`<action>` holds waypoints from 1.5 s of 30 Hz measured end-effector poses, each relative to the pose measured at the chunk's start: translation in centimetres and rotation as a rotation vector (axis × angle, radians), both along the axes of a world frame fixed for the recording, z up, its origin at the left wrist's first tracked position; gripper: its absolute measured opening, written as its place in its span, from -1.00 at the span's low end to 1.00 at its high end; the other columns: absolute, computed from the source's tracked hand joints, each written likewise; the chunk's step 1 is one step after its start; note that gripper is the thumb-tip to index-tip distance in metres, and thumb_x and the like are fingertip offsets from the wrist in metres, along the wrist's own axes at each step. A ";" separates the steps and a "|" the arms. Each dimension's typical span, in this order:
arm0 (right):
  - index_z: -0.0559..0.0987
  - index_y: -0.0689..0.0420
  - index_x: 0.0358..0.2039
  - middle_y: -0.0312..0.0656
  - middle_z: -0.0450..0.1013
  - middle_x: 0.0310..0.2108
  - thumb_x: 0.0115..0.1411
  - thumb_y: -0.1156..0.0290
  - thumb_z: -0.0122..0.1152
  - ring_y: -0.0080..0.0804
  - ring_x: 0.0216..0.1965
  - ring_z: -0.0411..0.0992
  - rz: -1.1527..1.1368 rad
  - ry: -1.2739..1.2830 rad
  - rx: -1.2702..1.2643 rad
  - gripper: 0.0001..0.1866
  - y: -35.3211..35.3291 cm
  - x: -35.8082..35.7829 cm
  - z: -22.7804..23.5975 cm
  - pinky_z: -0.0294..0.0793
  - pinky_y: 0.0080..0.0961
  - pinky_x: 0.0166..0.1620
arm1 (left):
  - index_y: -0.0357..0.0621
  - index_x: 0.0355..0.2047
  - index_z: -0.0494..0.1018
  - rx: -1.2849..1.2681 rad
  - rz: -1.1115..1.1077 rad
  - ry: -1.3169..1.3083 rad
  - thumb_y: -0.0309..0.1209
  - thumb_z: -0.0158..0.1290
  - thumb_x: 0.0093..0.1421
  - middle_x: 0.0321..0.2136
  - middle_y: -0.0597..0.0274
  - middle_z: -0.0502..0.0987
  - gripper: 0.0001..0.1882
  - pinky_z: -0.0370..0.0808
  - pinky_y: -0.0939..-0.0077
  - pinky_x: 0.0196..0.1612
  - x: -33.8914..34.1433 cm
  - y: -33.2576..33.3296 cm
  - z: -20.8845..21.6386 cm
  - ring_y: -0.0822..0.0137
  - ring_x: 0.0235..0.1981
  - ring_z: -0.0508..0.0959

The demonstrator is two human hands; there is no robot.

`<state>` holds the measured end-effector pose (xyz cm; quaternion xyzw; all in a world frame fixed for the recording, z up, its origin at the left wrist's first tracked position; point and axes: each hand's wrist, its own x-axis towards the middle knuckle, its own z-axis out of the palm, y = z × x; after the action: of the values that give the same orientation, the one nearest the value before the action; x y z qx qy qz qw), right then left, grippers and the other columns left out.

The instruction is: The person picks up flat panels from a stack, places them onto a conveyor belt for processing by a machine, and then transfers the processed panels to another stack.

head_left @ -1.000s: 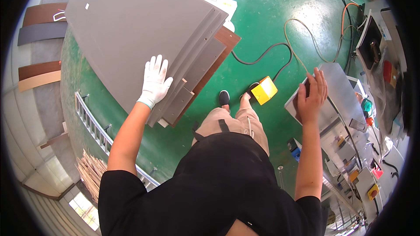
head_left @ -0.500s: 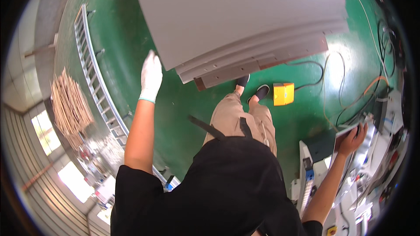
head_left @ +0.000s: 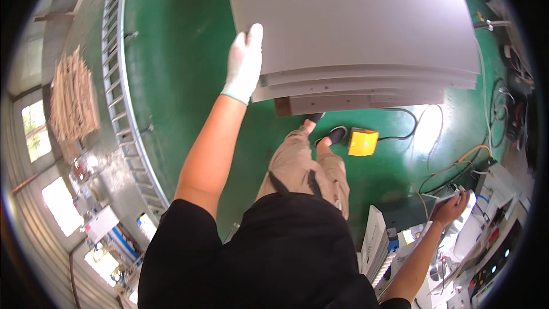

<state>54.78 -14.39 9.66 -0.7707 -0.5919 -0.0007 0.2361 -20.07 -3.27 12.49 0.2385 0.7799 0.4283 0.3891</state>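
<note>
Gloved left hand point(head_left: 244, 64) at grey panels point(head_left: 354, 23); right hand point(head_left: 450, 210) bare.

Green floor point(head_left: 177, 57) (glossy, catching light) spreads right of the ladder point(head_left: 125, 94); left of it stand a pale wall point(head_left: 34, 171) and bright windows point(head_left: 61, 206).

Across the top of the frame we see grey panels point(head_left: 354, 17), smooth and satin, with a soft sheen on the upper face. The white glove point(head_left: 244, 68) by their left edge is matt cloth, as are our beige trousers point(head_left: 293, 166) and black shirt point(head_left: 291, 246). Beneath us the green floor point(head_left: 177, 80) looks smooth and glossy. At upper left, the ladder-like frame point(head_left: 122, 57) is shiny metal; farther left we find rough, wooden-looking sticks point(head_left: 74, 103).
</note>
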 end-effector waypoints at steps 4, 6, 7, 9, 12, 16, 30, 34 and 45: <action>0.59 0.27 -0.02 0.06 0.43 0.22 0.30 0.48 0.04 0.05 0.25 0.34 0.071 -0.214 0.032 -0.70 0.7 -0.6 -0.3 0.24 -0.16 0.34 | -0.43 0.06 0.45 0.104 -0.077 -0.007 0.08 -0.08 0.44 -0.10 0.07 0.60 -0.33 0.43 0.32 0.10 0.0 0.1 -1.7 0.23 -0.06 0.54; 0.61 0.25 -0.06 0.07 0.44 0.20 0.31 0.41 0.06 0.08 0.26 0.33 0.015 -0.251 0.026 -0.72 1.8 -3.1 0.7 0.24 -0.10 0.33 | -0.52 0.18 0.35 0.033 -0.130 0.131 0.11 -0.11 0.43 0.11 -0.15 0.52 -0.23 0.36 0.29 0.24 -0.8 -0.7 -0.8 0.07 0.15 0.49; 0.62 0.22 -0.06 0.03 0.44 0.21 0.32 0.37 0.06 0.06 0.27 0.33 -0.025 -0.259 0.013 -0.71 1.8 -3.5 0.9 0.22 -0.08 0.34 | -0.53 0.23 0.30 -0.014 -0.110 0.182 0.12 -0.12 0.43 0.19 -0.19 0.45 -0.20 0.31 0.28 0.29 -0.4 -1.2 -0.3 0.03 0.23 0.42; 0.62 0.19 -0.05 -0.02 0.42 0.26 0.33 0.34 0.04 0.05 0.31 0.29 -0.067 -0.280 0.043 -0.70 1.1 -3.0 0.7 0.18 -0.08 0.37 | -0.54 0.28 0.24 -0.046 -0.103 0.190 0.14 -0.13 0.42 0.28 -0.25 0.36 -0.15 0.25 0.27 0.36 0.2 -1.9 0.5 -0.02 0.33 0.33; 0.61 0.19 0.00 0.00 0.40 0.28 0.30 0.33 0.08 0.04 0.33 0.27 -0.156 -0.265 0.042 -0.67 0.4 -3.7 0.6 0.17 -0.08 0.38 | -0.53 0.25 0.27 -0.099 -0.147 0.178 0.14 -0.16 0.43 0.21 -0.25 0.42 -0.17 0.27 0.25 0.33 0.1 -6.1 -1.2 -0.04 0.28 0.38; 0.59 0.19 0.03 0.03 0.46 0.18 0.25 0.35 0.18 0.06 0.23 0.35 -0.207 0.029 0.054 -0.64 -1.0 -8.8 0.0 0.22 -0.07 0.32 | -0.39 0.16 0.38 -0.079 -0.279 0.083 0.15 -0.22 0.45 0.02 -0.10 0.57 -0.26 0.41 0.21 0.23 -0.1 -15.0 -1.3 0.02 0.06 0.54; 0.36 0.31 0.23 -0.06 0.48 0.11 0.35 0.14 0.24 -0.20 0.06 0.52 0.178 2.089 -0.503 -0.38 -19.1 -40.3 3.7 0.52 -0.21 0.13 | -0.10 0.44 0.08 -0.107 -0.337 -1.091 0.32 -0.55 0.41 0.40 0.01 0.20 -0.12 0.20 0.07 0.42 11.8 -28.4 3.2 -0.02 0.38 0.24; 0.46 0.28 0.16 -0.06 0.55 0.02 0.32 0.26 0.26 -0.21 -0.01 0.56 0.078 2.129 -0.385 -0.50 -25.6 -38.2 4.7 0.57 -0.23 0.09 | -0.09 0.45 0.07 -0.123 -0.494 -1.288 0.28 -0.55 0.41 0.43 0.04 0.15 -0.14 0.15 0.08 0.44 16.3 -35.1 6.1 0.01 0.42 0.18; 0.57 0.19 -0.22 -0.21 0.52 -0.31 0.08 0.24 0.35 -0.35 -0.31 0.49 -0.620 1.807 0.052 -0.67 -47.4 -24.2 1.4 0.50 -0.35 -0.24 | -0.05 0.30 0.28 -0.471 -0.163 -1.211 0.09 -0.23 0.46 0.24 0.08 0.38 -0.39 0.39 0.08 0.28 20.1 -39.1 5.5 0.06 0.23 0.40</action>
<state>30.60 -61.84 11.02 -0.5969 0.0447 0.5189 0.6103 0.01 -42.41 17.98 -0.0784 0.4751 0.2738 0.8326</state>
